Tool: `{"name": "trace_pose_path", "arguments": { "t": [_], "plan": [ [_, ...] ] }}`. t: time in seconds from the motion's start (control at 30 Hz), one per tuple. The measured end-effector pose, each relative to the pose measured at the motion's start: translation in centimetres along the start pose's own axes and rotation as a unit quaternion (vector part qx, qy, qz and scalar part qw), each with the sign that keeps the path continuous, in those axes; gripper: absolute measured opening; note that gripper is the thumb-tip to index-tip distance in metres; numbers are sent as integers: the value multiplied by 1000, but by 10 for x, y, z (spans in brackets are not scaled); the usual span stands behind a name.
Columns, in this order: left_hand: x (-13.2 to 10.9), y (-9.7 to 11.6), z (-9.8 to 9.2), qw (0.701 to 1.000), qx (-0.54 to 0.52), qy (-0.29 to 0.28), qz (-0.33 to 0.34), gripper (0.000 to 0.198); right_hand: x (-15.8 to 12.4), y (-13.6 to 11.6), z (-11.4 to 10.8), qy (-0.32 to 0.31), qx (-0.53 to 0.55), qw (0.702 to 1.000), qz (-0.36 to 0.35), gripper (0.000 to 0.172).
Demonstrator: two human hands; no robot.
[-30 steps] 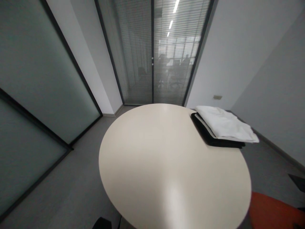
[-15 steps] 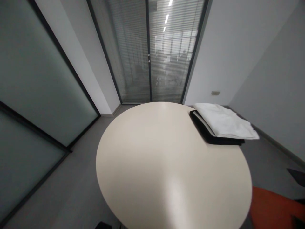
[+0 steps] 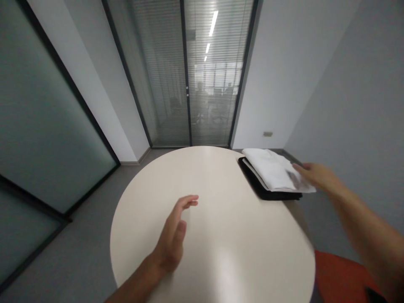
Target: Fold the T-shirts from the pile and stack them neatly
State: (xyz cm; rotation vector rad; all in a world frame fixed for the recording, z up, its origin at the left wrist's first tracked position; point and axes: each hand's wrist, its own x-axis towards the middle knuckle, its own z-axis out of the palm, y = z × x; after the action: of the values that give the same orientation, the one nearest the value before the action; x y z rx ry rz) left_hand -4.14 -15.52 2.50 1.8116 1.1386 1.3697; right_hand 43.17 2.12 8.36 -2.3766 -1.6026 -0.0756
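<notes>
My left hand [image 3: 173,240] is held over the left-middle part of a round cream table [image 3: 221,223], its fingers stretched forward and the thumb apart, holding nothing. Over on the right, my right hand [image 3: 315,174] is at the right edge of a folded white cloth [image 3: 268,168], casting a shadow on it. The thumb and fingers point toward the cloth and look slightly apart; whether they touch it I cannot tell. Beneath the white cloth lies a folded black cloth-like item [image 3: 261,192], with a greyish layer showing between, near the table's right rim.
A red chair seat [image 3: 344,275] stands at the lower right, beside the table. Frosted glass panels [image 3: 47,126] run along the left. Behind the table are a glass partition with blinds [image 3: 164,84] and a white wall with a small socket plate [image 3: 267,134].
Both my hands have come into view, the left over the table and the right at the white cloth. The view has shifted slightly, so the table and cloths sit further left and lower.
</notes>
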Motion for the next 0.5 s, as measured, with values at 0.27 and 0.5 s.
{"name": "trace_pose_path", "arguments": {
  "t": [0.27, 0.5],
  "plan": [
    [-6, -26, 29, 991, 92, -90, -33, 46, -19, -56, -58, 106, -59, 991, -58, 39],
    [56, 29, 12, 999, 48, -26, -6, 55, -89, -167, -225, 393, 92, 892, -203, 46]
  ]
}}
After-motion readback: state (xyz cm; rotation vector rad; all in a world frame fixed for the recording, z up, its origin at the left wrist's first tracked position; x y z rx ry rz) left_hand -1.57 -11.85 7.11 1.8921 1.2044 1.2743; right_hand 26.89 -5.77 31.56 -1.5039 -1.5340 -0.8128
